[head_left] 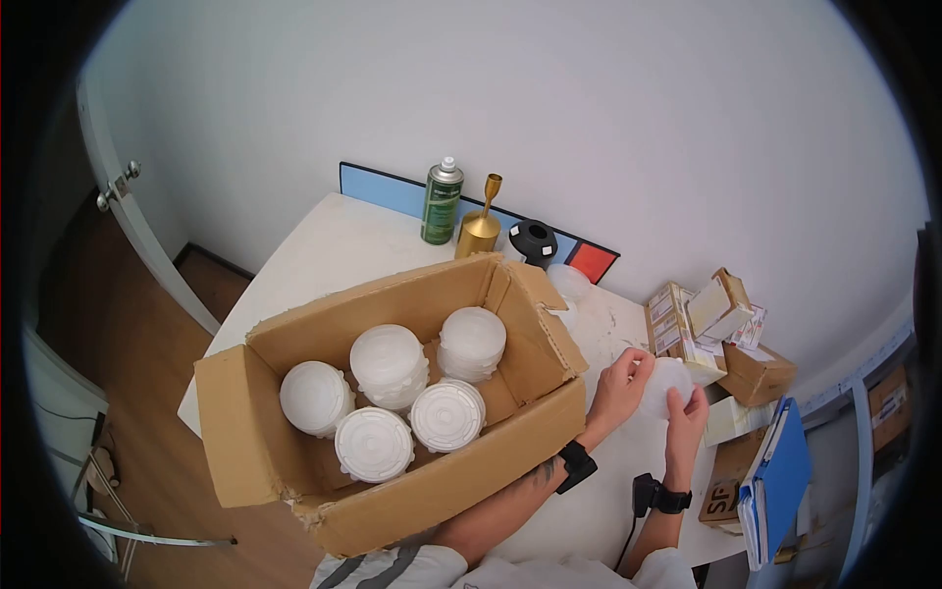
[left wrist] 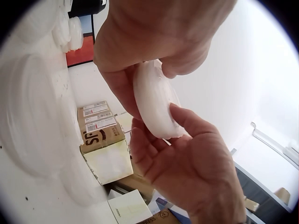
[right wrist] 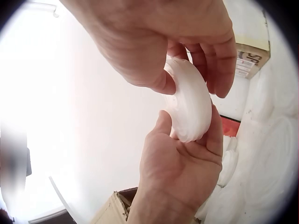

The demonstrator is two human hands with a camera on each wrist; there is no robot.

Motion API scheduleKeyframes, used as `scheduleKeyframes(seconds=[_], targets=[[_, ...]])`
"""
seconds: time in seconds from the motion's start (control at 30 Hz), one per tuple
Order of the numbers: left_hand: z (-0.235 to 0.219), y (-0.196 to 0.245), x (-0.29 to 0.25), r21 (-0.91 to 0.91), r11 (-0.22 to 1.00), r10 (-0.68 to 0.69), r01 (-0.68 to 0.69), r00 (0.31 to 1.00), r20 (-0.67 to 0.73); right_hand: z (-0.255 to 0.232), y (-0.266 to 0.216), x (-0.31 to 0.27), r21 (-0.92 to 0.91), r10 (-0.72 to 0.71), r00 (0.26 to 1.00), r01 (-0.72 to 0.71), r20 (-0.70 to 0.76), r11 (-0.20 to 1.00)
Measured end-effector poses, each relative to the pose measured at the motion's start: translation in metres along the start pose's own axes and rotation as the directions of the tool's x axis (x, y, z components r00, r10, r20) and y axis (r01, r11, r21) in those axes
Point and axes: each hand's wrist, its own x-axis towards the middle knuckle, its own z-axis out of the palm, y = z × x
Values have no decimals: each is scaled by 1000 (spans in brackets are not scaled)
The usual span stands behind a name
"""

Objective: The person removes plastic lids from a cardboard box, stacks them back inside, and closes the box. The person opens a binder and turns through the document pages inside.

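A short stack of round translucent white lids (head_left: 667,383) is held between both hands above the table, right of the cardboard box. My left hand (head_left: 620,389) grips its left edge, fingers and thumb on opposite faces. On the other edge my right hand (head_left: 686,420) pinches it with the thumb across one face. The left wrist view shows the stack (left wrist: 156,100) on edge, between the left hand (left wrist: 154,37) above and the right hand (left wrist: 187,163) below. Several stacks of white lids (head_left: 388,365) stand inside the open box (head_left: 432,506).
Behind the box stand a green spray can (head_left: 442,204), a gold candle holder (head_left: 480,228) and a black ring-shaped object (head_left: 532,240). More lids (head_left: 568,282) lie at the table's back. Small cartons (head_left: 669,324) and blue folders (head_left: 777,486) are at the right.
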Motion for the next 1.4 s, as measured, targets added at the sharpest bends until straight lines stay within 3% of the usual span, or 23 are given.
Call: scheduleKeyframes(seconds=[0.07, 0.1, 0.13, 0.17, 0.2, 0.23, 0.3, 0.37, 0.4, 0.47, 0.5, 0.6, 0.63, 0.67, 0.73, 0.83, 0.93, 0.97, 1.07, 1.13, 1.27, 1.33, 1.4], targets=[[-7, 9, 4, -67, 933, -349, 353, 934, 70, 14, -41, -3, -237, -478, 848, 428, -230, 872], [-6, -2, 3, 223, 968, -122, 118, 993, 5, 33, -66, -11, -234, -480, 850, 433, -217, 871], [-5, -4, 0, 224, 967, -127, 124, 992, -4, 64, -99, -21, -291, -613, 773, 556, -165, 779], [-5, -7, -4, 473, 880, -122, 47, 984, 128, 90, -125, -27, -340, -729, 676, 664, -107, 666], [-7, -7, -6, 677, 732, -147, -71, 955, 259, 107, -141, -28, -461, -808, 568, 766, 156, 449], [-11, 2, -8, 681, 732, -275, -10, 910, 310, 129, -159, -25, -402, -814, 447, 867, 371, 293], [-16, 1, -4, 666, 745, -238, -31, 921, 309, 173, -168, -13, -300, -715, 409, 911, 567, 283], [-24, 3, 5, 641, 765, -169, -67, 939, 299, 211, -158, 8, -408, -473, 444, 894, 761, 183], [-29, 6, 9, 631, 771, -135, -84, 947, 290, 220, -148, 15, -394, -475, 426, 903, 770, 172], [-40, 5, 14, 615, 780, -75, -114, 959, 273, 234, -130, 18, -299, -149, 271, 928, 951, -223], [-41, 2, 15, 604, 787, -48, -127, 963, 265, 236, -137, 13, -300, -5, 304, 936, 953, -184], [-28, -9, 6, 556, 815, 25, -160, 970, 242, 245, -146, 17, -302, -125, 279, 924, 952, -236], [-23, -12, 2, 543, 821, 47, -176, 969, 243, 248, -152, 16, -263, -132, 231, 905, 964, -334], [-20, -15, -1, 533, 823, 70, -195, 967, 246, 252, -149, 17, -263, -131, 232, 905, 964, -334], [-13, -25, -10, 511, 827, 110, -233, 959, 260, 262, -139, 16, -261, 65, 261, 965, 963, -6], [-1, -40, -26, 472, 830, 172, -297, 941, 291, 278, -128, 9, -199, 59, 197, 980, 979, 24], [9, -48, -37, 426, 830, 240, -360, 920, 310, 283, -107, 34, -203, 39, 204, 979, 978, -36], [21, -65, -33, 398, 891, 61, -217, 927, 369, 283, -107, 41, -228, 40, 229, 973, 973, -29], [12, -50, -28, 496, 828, 92, -262, 936, 340, 277, -100, 52, -270, 48, 273, 961, 961, -60], [20, -89, -24, 478, 828, 193, -294, 949, 249, 272, -106, 53, -270, 42, 268, 963, 962, 26], [6, -85, -29, 611, 775, -69, -165, 938, 340, 258, -125, 62, -275, -42, 303, 909, 952, 312], [2, -91, -31, 697, 696, -114, -174, 931, 346, 253, -133, 60, -247, -95, 291, 913, 952, 324], [9, -108, -28, 701, 705, -176, -109, 930, 322, 256, -125, 57, -252, -52, 261, 958, 964, 140]])
